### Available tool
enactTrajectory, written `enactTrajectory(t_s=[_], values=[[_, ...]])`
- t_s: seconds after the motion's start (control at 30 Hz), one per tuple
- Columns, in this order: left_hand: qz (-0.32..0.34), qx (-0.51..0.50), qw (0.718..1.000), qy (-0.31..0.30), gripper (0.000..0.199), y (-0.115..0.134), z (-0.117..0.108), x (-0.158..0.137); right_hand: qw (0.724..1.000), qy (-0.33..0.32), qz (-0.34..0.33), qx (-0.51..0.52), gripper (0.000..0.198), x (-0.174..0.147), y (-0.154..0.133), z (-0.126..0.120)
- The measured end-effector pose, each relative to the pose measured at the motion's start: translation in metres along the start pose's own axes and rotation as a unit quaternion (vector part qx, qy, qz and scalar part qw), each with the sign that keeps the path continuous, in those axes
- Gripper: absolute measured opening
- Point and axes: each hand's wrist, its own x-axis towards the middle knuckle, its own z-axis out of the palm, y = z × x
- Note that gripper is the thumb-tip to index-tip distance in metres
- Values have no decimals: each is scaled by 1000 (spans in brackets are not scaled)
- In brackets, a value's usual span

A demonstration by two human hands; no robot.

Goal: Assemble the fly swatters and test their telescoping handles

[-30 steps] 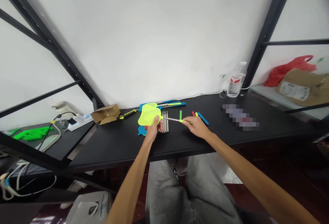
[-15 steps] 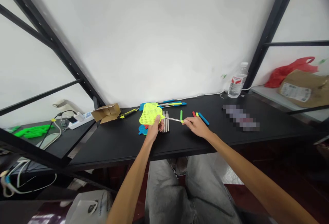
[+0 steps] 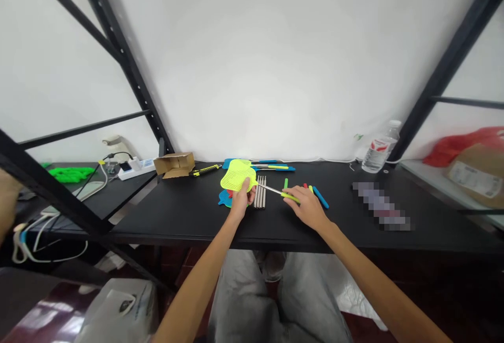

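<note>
A yellow fly swatter (image 3: 238,175) with a perforated head and a thin metal rod is held between both hands. My left hand (image 3: 242,202) grips it where the head meets the rod. My right hand (image 3: 306,205) is closed on its yellow handle (image 3: 290,196). Several loose metal rods (image 3: 260,193) lie side by side beneath the swatter's rod. Blue and red swatter heads (image 3: 224,198) lie partly hidden behind my left hand. Near my right hand lie a green handle grip (image 3: 285,183) and a blue one (image 3: 321,197), with red and yellow ones partly covered.
Blue and yellow swatters (image 3: 275,167) lie along the wall. To their left are a black-and-yellow utility knife (image 3: 206,170) and an open cardboard box (image 3: 175,165). A water bottle (image 3: 380,148) and a pixelated item (image 3: 380,205) are on the right of the black table (image 3: 177,217).
My right hand has shifted along the yellow handle, and more of the handle now shows past my fingers. My left hand keeps its grip. The camera view has tilted and moved slightly.
</note>
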Motion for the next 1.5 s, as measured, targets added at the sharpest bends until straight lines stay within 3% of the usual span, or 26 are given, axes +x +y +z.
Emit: enactTrajectory(t_s=[0.27,0.43,0.57,0.7,0.83,1.07,1.27,1.5], values=[[17,-21,999,-39,53,-2,-4,1,1000,-7,-9,9,29,29,6,11],[19,9,997,-78,52,3,-4,-2,999,-21,15,-42,28,90,21,23],[21,21,996,-81,50,4,-4,-4,989,-82,30,-122,28,143,27,48],[18,28,996,-77,50,3,-6,-4,974,-132,53,-174,29,176,33,76],[22,27,996,-82,51,3,-6,-4,964,-162,84,-196,29,182,44,92],[16,33,996,-84,50,4,-4,-3,962,-161,95,-199,32,173,50,98],[27,58,994,-85,46,6,-3,-7,964,-140,72,-212,32,172,39,84],[103,146,982,-69,37,5,-4,-10,986,-28,52,-156,30,141,39,0]])
